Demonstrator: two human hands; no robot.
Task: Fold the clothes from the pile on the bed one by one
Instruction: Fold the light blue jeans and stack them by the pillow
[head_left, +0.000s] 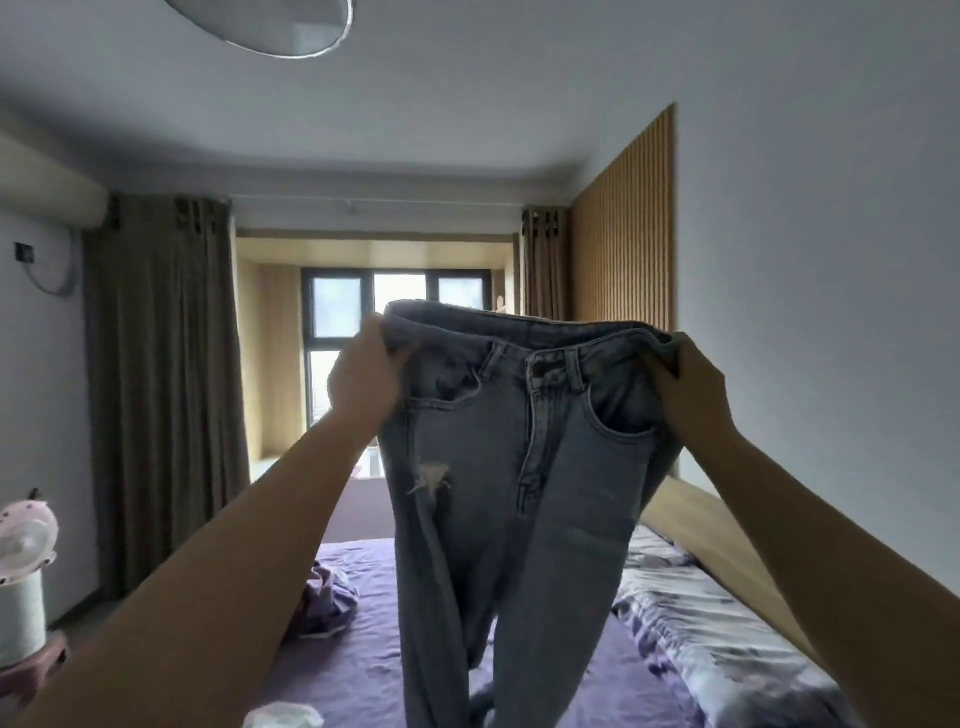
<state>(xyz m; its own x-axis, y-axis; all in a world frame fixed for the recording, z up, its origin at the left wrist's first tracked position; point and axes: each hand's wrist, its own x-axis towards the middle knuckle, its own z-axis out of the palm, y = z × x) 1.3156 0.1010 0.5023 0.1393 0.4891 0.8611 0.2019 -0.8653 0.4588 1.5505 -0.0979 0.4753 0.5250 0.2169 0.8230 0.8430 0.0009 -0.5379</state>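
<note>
A pair of light blue jeans (498, 467) hangs in the air in front of me, front side facing me, with a rip on one thigh. My left hand (363, 379) grips the waistband at its left end and my right hand (691, 389) grips it at the right end. Both legs dangle down over the purple bed (358, 660). A crumpled purple garment (324, 597) lies on the bed to the left, partly hidden by my left arm. A white piece of cloth (283, 717) shows at the bottom edge.
A floral quilt (727, 639) lies along the bed's right side against a wooden headboard (711, 535). A small pink fan (26, 540) stands on a stool at the far left. Curtains and a window are at the back.
</note>
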